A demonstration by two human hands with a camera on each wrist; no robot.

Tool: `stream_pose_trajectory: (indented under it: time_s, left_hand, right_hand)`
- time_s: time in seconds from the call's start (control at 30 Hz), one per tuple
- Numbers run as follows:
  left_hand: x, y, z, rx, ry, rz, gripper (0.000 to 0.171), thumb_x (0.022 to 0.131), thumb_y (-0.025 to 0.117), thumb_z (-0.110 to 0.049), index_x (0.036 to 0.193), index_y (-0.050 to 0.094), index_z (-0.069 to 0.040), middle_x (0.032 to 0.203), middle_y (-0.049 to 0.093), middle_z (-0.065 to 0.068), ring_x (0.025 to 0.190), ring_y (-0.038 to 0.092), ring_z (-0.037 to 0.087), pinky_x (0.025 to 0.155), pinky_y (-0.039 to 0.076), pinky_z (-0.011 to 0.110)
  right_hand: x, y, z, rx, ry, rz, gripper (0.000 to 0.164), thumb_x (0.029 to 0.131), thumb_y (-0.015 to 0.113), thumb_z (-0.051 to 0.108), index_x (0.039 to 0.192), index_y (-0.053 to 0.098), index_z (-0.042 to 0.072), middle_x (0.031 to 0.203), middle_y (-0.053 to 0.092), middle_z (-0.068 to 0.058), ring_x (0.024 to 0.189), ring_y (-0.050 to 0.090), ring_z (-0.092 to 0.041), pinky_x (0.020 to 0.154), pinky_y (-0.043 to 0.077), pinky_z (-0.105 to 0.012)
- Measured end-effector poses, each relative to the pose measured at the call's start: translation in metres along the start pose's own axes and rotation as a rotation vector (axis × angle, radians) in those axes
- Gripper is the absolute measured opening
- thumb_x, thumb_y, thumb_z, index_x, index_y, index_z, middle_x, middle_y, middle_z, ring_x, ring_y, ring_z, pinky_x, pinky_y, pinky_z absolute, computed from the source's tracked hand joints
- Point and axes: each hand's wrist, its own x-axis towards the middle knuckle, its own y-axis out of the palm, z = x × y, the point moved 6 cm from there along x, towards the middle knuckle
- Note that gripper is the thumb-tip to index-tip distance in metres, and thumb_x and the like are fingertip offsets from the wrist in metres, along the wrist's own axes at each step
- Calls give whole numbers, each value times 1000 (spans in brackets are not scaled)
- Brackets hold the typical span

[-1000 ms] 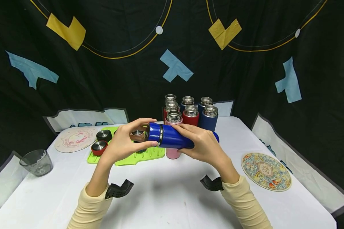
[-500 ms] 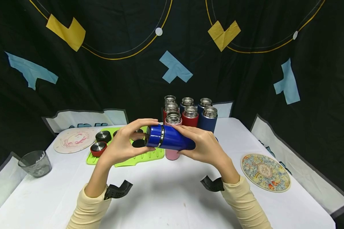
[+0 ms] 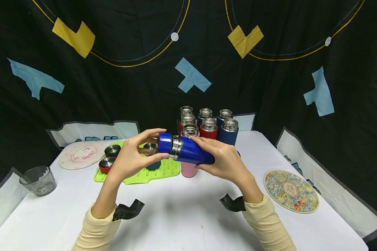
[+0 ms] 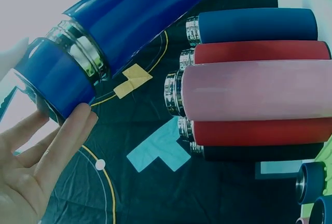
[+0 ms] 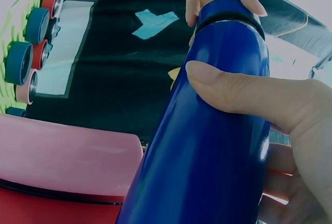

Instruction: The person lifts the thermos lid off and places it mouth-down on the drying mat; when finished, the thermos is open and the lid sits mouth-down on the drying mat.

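My right hand [image 3: 221, 155] grips the shiny blue thermos bottle [image 3: 190, 150] round its body, thumb on the near side in the right wrist view. The bottle lies almost level above the table, its mouth end to the left. My left hand [image 3: 133, 155] pinches the blue lid [image 3: 165, 143] between thumb and fingers. Between lid and body, the steel threaded neck [image 4: 78, 47] is exposed; whether the lid still touches the neck's rim is hidden. Just behind stands an uncapped pink bottle [image 3: 189, 170], partly covered by the blue one.
Uncapped bottles, among them a red one [image 3: 208, 130] and a navy one [image 3: 228, 132], stand grouped behind. A green ridged mat [image 3: 169, 169] bears several lids, including a red-rimmed lid [image 3: 106, 165]. A glass [image 3: 39, 181], a pink round mat [image 3: 81, 155] and a patterned round mat [image 3: 291, 191] lie farther out.
The lid has moved slightly left, away from the bottle's body, and turned with my left hand. A wider band of steel neck now shows. The right hand keeps its grip.
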Motion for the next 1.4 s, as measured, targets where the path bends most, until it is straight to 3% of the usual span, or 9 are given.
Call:
stream_pose_trajectory:
  time_s: [0.27,0.6,0.8,1.03,1.4]
  left_hand:
    - [-1,-6,1,5,-6,-19,60,79,82,-19,134,56,-21,118,62,8,103,63,25,78,57,34]
    - [-3,-4,17,23,-24,48,67,77,83,-23,136,53,-19,126,58,8,108,58,26,83,56,40]
    - [-2,5,47,68,-53,86,69,75,85,-24,135,53,-17,128,57,9,108,59,28,83,55,42]
    - [2,22,77,150,-64,137,70,73,86,-18,133,52,-7,129,56,15,112,57,35,83,55,47]
    - [17,38,99,263,-70,191,65,71,88,-20,128,58,-7,126,55,16,110,57,36,86,53,51]
  right_hand:
    - [-1,-1,-3,48,27,4,82,68,90,24,141,51,17,129,61,-9,114,60,-24,93,51,-44]
    - [-8,3,-25,187,164,6,89,67,90,16,145,46,15,130,60,-14,113,60,-31,90,52,-46]
    - [-19,-1,-41,211,251,-81,87,67,90,18,142,48,9,126,60,-18,110,61,-36,86,53,-51]
    - [-35,-11,-54,273,315,-215,78,66,90,13,134,54,4,123,63,-17,106,64,-35,86,53,-49]
    - [-62,-31,-77,291,489,-339,75,67,89,11,132,53,1,121,64,-18,108,64,-33,90,51,-43]
